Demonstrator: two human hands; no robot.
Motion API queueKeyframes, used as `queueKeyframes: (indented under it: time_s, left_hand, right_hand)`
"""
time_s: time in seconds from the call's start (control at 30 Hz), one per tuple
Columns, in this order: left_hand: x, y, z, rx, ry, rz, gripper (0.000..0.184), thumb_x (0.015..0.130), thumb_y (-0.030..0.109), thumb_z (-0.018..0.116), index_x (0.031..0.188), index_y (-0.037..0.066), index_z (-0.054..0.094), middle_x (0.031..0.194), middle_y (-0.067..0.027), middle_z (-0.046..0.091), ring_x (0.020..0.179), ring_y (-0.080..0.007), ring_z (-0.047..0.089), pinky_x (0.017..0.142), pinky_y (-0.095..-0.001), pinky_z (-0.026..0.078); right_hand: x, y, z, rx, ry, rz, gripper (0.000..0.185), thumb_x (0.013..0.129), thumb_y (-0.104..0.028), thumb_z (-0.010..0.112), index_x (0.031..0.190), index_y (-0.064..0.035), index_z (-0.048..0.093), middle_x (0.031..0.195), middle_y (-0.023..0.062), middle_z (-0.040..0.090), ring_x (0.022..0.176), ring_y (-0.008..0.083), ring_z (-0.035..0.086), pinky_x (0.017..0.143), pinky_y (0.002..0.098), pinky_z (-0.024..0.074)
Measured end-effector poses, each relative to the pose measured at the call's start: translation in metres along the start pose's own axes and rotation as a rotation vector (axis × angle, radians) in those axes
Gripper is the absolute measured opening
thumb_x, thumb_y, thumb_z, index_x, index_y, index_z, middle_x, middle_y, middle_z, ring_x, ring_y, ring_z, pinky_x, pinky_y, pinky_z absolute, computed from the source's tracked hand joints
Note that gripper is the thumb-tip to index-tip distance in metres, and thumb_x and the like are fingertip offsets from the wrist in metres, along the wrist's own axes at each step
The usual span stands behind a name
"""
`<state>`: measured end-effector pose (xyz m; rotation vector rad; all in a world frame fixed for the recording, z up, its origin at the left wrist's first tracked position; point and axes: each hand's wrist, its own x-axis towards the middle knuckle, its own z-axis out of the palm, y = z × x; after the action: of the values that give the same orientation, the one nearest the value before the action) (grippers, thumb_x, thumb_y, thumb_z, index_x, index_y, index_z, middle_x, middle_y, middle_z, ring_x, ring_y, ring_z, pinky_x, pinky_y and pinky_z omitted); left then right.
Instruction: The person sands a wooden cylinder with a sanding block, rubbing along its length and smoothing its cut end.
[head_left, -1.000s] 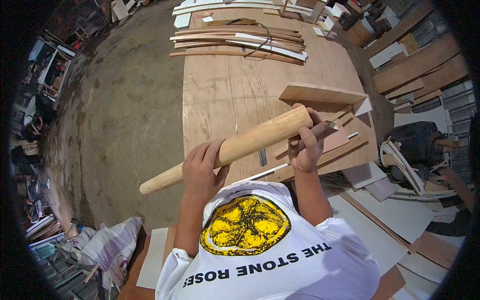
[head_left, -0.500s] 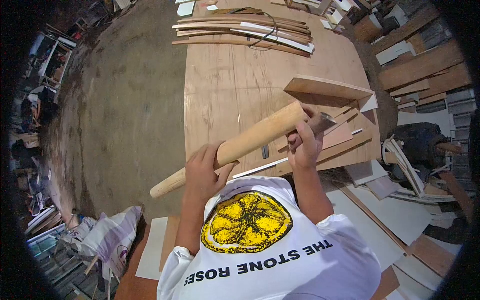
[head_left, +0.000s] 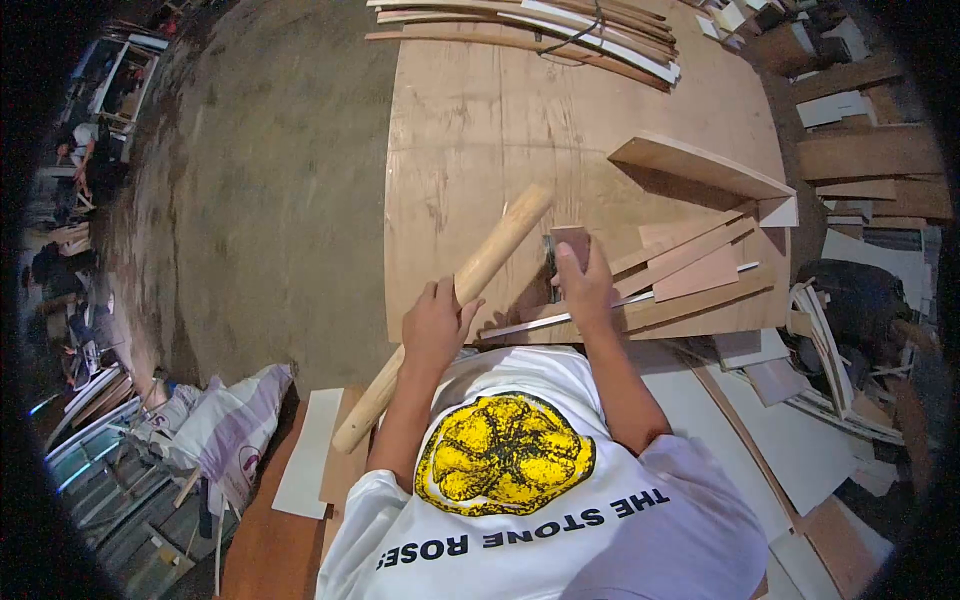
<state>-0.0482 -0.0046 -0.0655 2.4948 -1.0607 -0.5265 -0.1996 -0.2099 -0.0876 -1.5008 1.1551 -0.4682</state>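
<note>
Plainly, a striped sack point(head_left: 235, 430) lay at the lower left of the frame. Near the centre, the left hand point(head_left: 435, 325) gripped a pale wooden pole point(head_left: 505, 240) about midway, fingers curled over it. That single hold looked like the weak point — a loosened grip could have let the pole roll or swing, its lower end jutting past the edge of the table point(head_left: 480, 120). Its long axis ran diagonally, the far end pointing to the upper right; whether that end touched wood was unclear. Just right, the right hand point(head_left: 588, 285) pinched a small brown piece point(head_left: 571, 238) under its thumb. Farther right lay thin strips point(head_left: 700, 252) — below an angled board point(head_left: 705, 167).
</note>
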Motion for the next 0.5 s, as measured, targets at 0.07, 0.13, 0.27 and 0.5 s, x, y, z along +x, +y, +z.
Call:
queueKeyframes:
  time_s: [0.07,0.13,0.27,0.5]
  left_hand:
    - [0.004,-0.003,0.014,0.041,-0.058,-0.029,0.056,0.096,0.047,0.077,0.129,0.004,0.065,0.099,-0.0165,0.069,0.088,-0.0387,0.073,0.071,-0.0498,0.059]
    - [0.005,-0.004,0.027,0.061,-0.114,-0.042,0.055,0.096,0.046,0.076,0.129,0.004,0.065,0.099,-0.0170,0.070,0.089,-0.0392,0.073,0.072,-0.0505,0.059]
    - [0.004,0.003,0.049,0.078,-0.088,-0.059,0.053,0.097,0.046,0.075,0.126,0.004,0.065,0.100,-0.0183,0.072,0.090,-0.0405,0.074,0.074,-0.0516,0.059]
    - [0.005,0.016,0.062,0.056,-0.246,-0.244,0.051,0.102,0.050,0.067,0.122,0.003,0.064,0.101,-0.0217,0.072,0.090,-0.0439,0.074,0.075,-0.0558,0.059]
  right_hand:
    - [0.005,0.019,0.014,-0.241,-0.039,-0.218,0.049,0.101,-0.034,0.071,0.135,0.0009,0.062,0.122,0.0237,0.068,0.103,0.0399,0.071,0.083,0.0478,0.0581]
    - [0.006,0.018,0.028,-0.450,-0.081,-0.389,0.046,0.101,-0.031,0.072,0.136,-0.0031,0.064,0.123,0.0228,0.067,0.110,0.0430,0.070,0.088,0.0514,0.0584]
    - [-0.001,0.009,0.046,-0.583,-0.289,-0.518,0.031,0.097,-0.027,0.076,0.125,-0.0131,0.073,0.116,0.0133,0.070,0.099,0.0377,0.074,0.080,0.0491,0.0606]
    - [0.070,0.056,0.048,-0.673,-0.205,-0.543,0.024,0.097,-0.026,0.074,0.119,-0.0161,0.076,0.113,0.0109,0.074,0.094,0.0351,0.075,0.078,0.0461,0.0615]
